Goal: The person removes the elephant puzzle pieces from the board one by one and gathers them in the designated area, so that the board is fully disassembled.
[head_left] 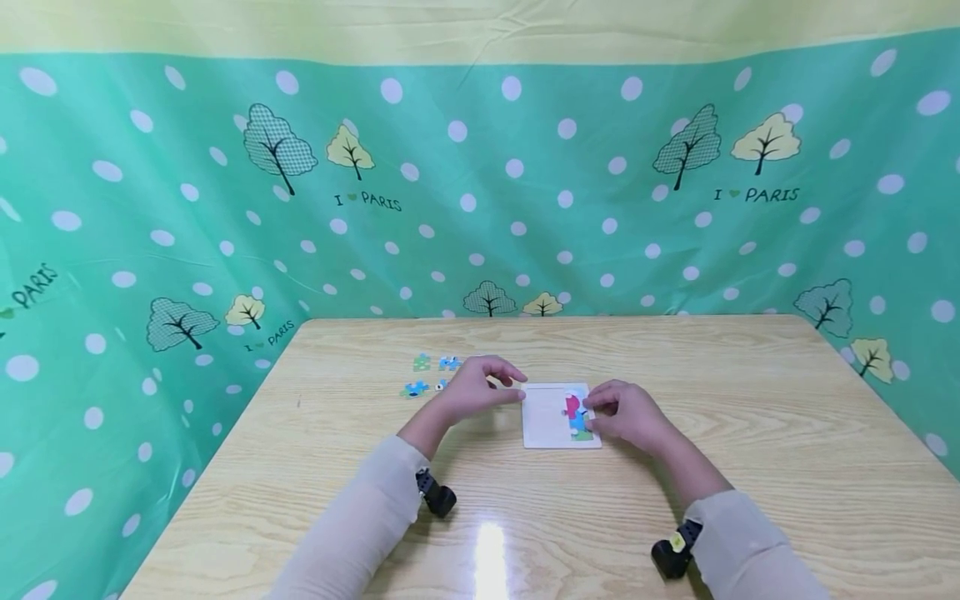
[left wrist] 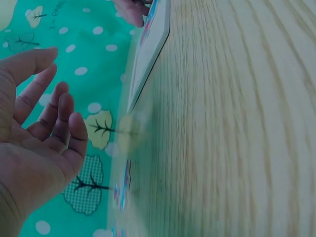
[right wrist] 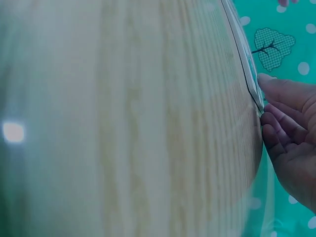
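Note:
A square white puzzle board (head_left: 543, 421) lies on the table. Joined jigsaw pieces (head_left: 572, 408) in red, blue and green fill part of its right side. My right hand (head_left: 632, 417) bends over the board's right edge, thumb and index fingertip pinching at a puzzle piece (head_left: 580, 427) there. The right wrist view has this hand (right wrist: 291, 133) at the board's corner (right wrist: 254, 94), its lower fingers curled. At the upper left of the board is my left hand (head_left: 477, 390), thumb and fingers spread apart. Nothing is between its fingers (left wrist: 63, 121) in the left wrist view.
Several loose jigsaw pieces lie left of the board, among them a green one (head_left: 422, 362) and a blue one (head_left: 415, 389); my left hand partly covers the group. A green dotted curtain (head_left: 450, 217) hangs behind the wooden table (head_left: 750, 400).

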Available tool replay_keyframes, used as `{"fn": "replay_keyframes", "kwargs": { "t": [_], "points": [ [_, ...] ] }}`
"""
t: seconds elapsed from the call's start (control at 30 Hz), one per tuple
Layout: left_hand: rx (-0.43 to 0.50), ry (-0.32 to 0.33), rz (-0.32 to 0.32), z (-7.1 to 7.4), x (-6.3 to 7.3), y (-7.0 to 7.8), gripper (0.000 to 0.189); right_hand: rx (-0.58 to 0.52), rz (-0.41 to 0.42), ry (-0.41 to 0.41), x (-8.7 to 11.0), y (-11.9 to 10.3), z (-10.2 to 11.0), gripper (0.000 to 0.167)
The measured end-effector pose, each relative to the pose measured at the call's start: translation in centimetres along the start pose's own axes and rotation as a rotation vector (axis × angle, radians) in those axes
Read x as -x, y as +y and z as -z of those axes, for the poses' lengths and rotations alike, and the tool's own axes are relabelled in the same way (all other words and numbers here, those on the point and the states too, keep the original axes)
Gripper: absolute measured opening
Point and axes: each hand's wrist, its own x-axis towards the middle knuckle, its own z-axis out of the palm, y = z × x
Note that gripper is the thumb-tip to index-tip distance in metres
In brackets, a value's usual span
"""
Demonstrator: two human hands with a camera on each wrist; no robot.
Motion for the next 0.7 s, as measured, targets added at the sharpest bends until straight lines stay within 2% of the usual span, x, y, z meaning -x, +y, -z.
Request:
{"fn": "replay_keyframes", "kwargs": {
  "t": [0.2,0.43,0.7],
  "points": [
    [-0.019,-0.038,-0.002,-0.7,-0.8,0.6,0.028,0.014,-0.011,-0.026,0.1,-0.1,0.2,0.03],
    [-0.072,-0.053,0.0,-1.3,-1.8,1.0,0.027,0.018,-0.003,-0.047,0.3,-0.1,0.5,0.03],
    [-0.079,-0.086,0.044,-1.9,-3.2,1.3,0.029,0.034,0.0,-0.072,0.3,-0.2,0.4,0.032]
  ]
}}
